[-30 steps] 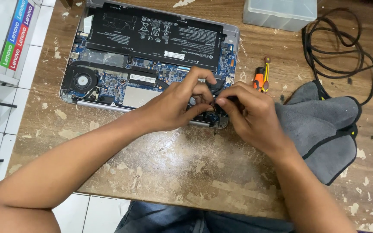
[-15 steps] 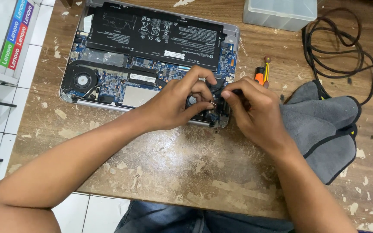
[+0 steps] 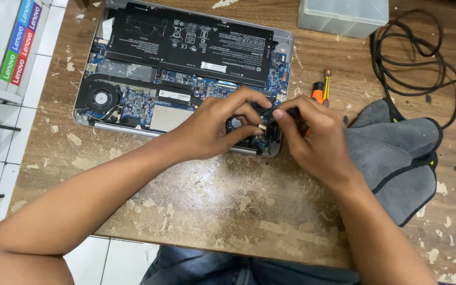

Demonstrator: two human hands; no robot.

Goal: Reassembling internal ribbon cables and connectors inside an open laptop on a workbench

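I see opened laptop [image 3: 186,68] at far left part of surface [image 3: 212,211]. Left hand [image 3: 215,129] pinches small connector [image 3: 262,127] at laptop's near-right corner; right hand [image 3: 312,140] clenched around black tool [image 3: 291,112] there.

The opened laptop [image 3: 186,68] has a matt silver metal rim, and its far half is covered by a flat black battery [image 3: 186,37] with a dull plastic skin. The circuit board [image 3: 207,87] below it is glossy blue with small shiny metal parts. The table [image 3: 196,200] is bare wood, rough and scarred, with pale flaking patches. To the right lies a soft grey cloth [image 3: 397,153], matt and napped, edged in black. Far right, a black cable [image 3: 412,53] looks like smooth rubber. The box [image 3: 344,16] at the far edge is cloudy translucent plastic. The screwdriver [image 3: 320,89] has a glossy orange plastic handle.
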